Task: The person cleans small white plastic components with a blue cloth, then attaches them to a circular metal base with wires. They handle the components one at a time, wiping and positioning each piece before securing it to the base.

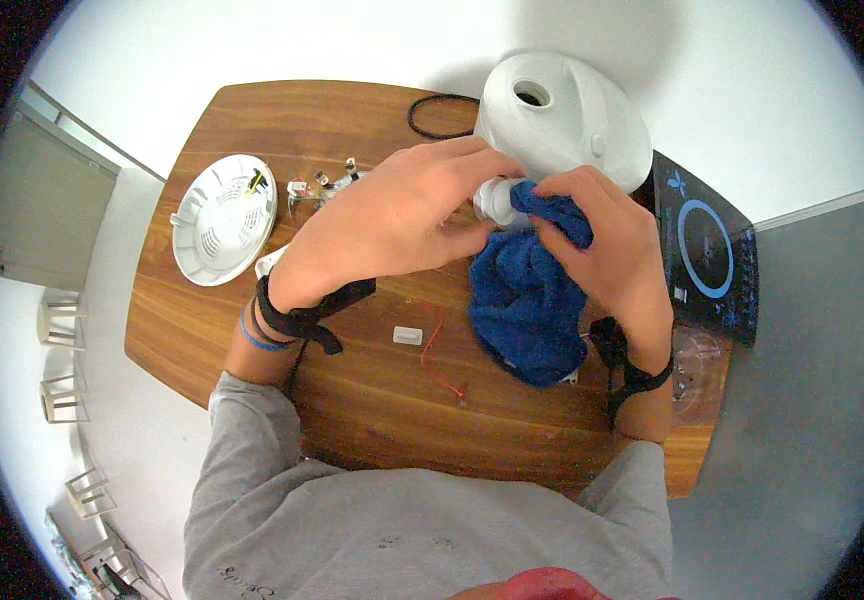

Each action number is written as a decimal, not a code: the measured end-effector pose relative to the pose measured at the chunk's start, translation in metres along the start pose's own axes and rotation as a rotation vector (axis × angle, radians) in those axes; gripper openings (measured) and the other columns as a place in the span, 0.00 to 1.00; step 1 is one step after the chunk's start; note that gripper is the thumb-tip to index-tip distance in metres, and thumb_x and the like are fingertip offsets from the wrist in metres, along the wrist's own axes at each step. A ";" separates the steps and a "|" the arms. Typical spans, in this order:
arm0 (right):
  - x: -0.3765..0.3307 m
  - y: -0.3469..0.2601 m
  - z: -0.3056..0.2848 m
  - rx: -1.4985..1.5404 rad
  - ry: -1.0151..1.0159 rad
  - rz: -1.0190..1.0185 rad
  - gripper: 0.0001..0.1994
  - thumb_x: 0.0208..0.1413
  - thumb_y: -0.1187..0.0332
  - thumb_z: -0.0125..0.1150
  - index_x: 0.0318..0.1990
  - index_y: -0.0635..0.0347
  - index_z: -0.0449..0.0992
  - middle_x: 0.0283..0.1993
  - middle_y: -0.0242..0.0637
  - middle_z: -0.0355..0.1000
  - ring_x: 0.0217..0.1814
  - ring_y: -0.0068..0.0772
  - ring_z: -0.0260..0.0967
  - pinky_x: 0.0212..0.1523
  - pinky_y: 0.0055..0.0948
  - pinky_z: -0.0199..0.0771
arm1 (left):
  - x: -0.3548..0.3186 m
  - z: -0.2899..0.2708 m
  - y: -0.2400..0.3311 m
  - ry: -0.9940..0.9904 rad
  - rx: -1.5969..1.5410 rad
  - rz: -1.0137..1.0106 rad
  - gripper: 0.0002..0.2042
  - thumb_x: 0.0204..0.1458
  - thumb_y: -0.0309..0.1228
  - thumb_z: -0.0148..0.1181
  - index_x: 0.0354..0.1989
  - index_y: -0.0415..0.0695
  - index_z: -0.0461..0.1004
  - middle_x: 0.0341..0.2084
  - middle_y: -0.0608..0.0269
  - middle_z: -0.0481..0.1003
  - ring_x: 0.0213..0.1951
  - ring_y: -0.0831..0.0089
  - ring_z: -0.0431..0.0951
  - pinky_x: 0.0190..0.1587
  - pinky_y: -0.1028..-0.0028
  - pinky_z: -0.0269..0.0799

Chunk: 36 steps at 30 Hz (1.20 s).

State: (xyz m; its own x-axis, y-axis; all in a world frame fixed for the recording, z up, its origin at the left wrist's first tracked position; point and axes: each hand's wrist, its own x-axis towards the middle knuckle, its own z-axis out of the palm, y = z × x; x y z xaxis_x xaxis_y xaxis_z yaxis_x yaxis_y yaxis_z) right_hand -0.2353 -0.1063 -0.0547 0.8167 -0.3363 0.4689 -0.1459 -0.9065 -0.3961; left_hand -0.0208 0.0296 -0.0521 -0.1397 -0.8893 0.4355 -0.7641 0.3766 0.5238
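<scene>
Both hands met over the table: left hand gripped a small white part; right hand pressed a blue cloth against it, below the white housing.

A grille disc lies left on the table — cooktop right, housing behind the cloth.

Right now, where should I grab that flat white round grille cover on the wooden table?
Take the flat white round grille cover by its raised outer rim, coming from the left table edge. It lies flat and alone there, and the slotted middle gives nothing to pinch, while both hands are busy elsewhere.
</scene>
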 end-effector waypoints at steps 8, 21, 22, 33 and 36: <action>0.000 0.001 0.004 0.027 -0.029 -0.104 0.16 0.55 0.66 0.74 0.49 0.49 0.77 0.47 0.37 0.79 0.47 0.50 0.81 0.44 0.43 0.84 | -0.002 0.005 -0.002 -0.059 0.042 -0.024 0.23 0.53 0.25 0.71 0.59 0.42 0.77 0.49 0.49 0.81 0.49 0.49 0.84 0.51 0.57 0.82; 0.000 0.005 0.004 -0.021 -0.132 -0.068 0.14 0.59 0.64 0.72 0.51 0.48 0.78 0.49 0.37 0.80 0.46 0.53 0.81 0.44 0.44 0.84 | -0.005 0.002 -0.003 -0.058 0.170 0.002 0.21 0.52 0.24 0.71 0.57 0.43 0.79 0.49 0.52 0.81 0.55 0.47 0.80 0.57 0.55 0.79; 0.000 0.007 0.005 -0.056 -0.106 -0.034 0.14 0.59 0.64 0.72 0.51 0.49 0.78 0.49 0.38 0.80 0.47 0.53 0.81 0.45 0.43 0.84 | -0.007 0.000 -0.003 -0.093 0.190 -0.018 0.21 0.52 0.24 0.71 0.56 0.44 0.79 0.49 0.52 0.81 0.55 0.47 0.80 0.56 0.54 0.79; 0.001 0.009 -0.002 -0.061 -0.117 0.011 0.14 0.60 0.62 0.71 0.52 0.52 0.80 0.51 0.41 0.81 0.51 0.51 0.81 0.50 0.42 0.83 | -0.025 0.005 -0.036 -0.175 0.746 -0.346 0.22 0.62 0.32 0.61 0.65 0.42 0.71 0.60 0.45 0.76 0.56 0.45 0.79 0.56 0.51 0.79; 0.002 0.006 -0.006 -0.056 -0.141 0.029 0.14 0.61 0.63 0.71 0.52 0.54 0.80 0.50 0.42 0.81 0.52 0.51 0.81 0.52 0.42 0.82 | -0.034 0.004 -0.047 -0.265 0.681 -0.277 0.25 0.61 0.29 0.61 0.68 0.39 0.68 0.67 0.41 0.71 0.60 0.44 0.78 0.60 0.52 0.78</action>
State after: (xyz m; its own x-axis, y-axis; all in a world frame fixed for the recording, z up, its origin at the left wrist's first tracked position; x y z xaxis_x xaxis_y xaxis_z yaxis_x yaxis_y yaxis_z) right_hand -0.2377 -0.1142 -0.0516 0.8816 -0.3271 0.3404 -0.1983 -0.9109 -0.3618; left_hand 0.0172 0.0409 -0.0945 0.0325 -0.9922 0.1207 -0.9993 -0.0345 -0.0145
